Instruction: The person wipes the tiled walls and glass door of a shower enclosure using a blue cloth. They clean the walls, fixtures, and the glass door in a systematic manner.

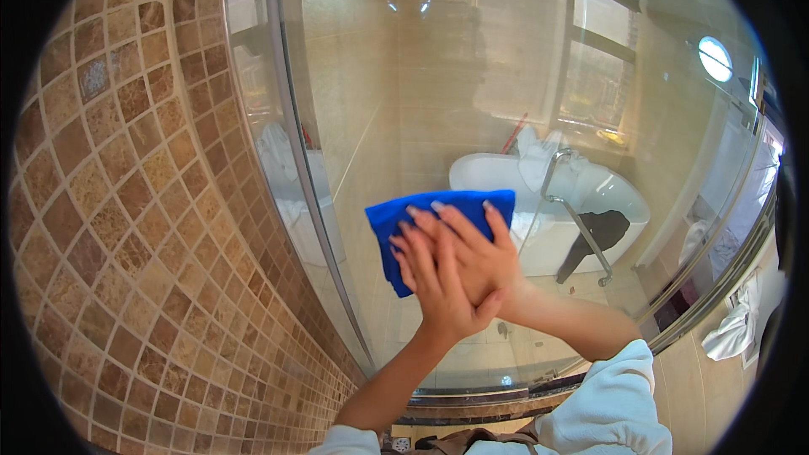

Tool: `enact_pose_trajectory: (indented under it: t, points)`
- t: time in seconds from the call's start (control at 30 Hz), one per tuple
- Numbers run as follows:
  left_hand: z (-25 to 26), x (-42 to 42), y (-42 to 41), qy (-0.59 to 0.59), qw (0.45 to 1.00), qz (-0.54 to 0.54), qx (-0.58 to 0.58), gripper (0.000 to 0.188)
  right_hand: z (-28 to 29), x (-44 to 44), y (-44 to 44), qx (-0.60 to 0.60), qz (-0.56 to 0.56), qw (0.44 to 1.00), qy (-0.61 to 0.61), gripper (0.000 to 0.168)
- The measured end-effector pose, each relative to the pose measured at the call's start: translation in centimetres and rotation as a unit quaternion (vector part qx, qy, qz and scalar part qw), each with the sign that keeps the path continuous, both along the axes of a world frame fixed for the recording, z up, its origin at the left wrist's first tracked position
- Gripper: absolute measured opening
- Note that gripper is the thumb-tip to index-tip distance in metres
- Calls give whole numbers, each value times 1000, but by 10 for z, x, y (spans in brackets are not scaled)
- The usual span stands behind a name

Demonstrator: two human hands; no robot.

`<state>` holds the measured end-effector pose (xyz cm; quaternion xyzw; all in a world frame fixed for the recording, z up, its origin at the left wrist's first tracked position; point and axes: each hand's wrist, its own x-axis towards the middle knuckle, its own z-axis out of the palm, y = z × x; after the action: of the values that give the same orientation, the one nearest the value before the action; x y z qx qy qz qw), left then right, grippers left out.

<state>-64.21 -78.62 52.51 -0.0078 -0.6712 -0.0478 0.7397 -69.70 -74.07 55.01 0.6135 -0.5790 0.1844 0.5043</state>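
A folded blue cloth (442, 202) lies flat against a clear glass panel (442, 88) in front of me. My right hand (483, 253) presses the cloth with its fingers spread, the fingertips near the cloth's upper edge. Over the back of that hand lies my left hand (436, 284), its thumb by the right wrist and its outer fingertips over the cloth. Part of the right hand's fingers and palm is hidden under the left. The left fingertips look slightly blurred.
Brown mosaic tile (126, 202) covers the wall on my left, beside a metal frame strip (297, 107). Through the glass show a white bathtub (480, 170) with white cloths (537, 158), a dark cloth (603, 230) and a bent metal handle (578, 224). A white towel (733, 328) hangs at right.
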Motion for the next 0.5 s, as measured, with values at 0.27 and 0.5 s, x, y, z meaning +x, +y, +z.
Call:
enact_pose_trajectory:
  t: [0.27, 0.5]
  points:
    - [140, -8, -40, -23, 994, 0, -102, 79, 147, -5, -19, -226, -1, 973, 42, 42]
    - [86, 18, -102, 85, 979, 16, -184, 74, 111, 29, -52, -100, 101, 988, 60, 44]
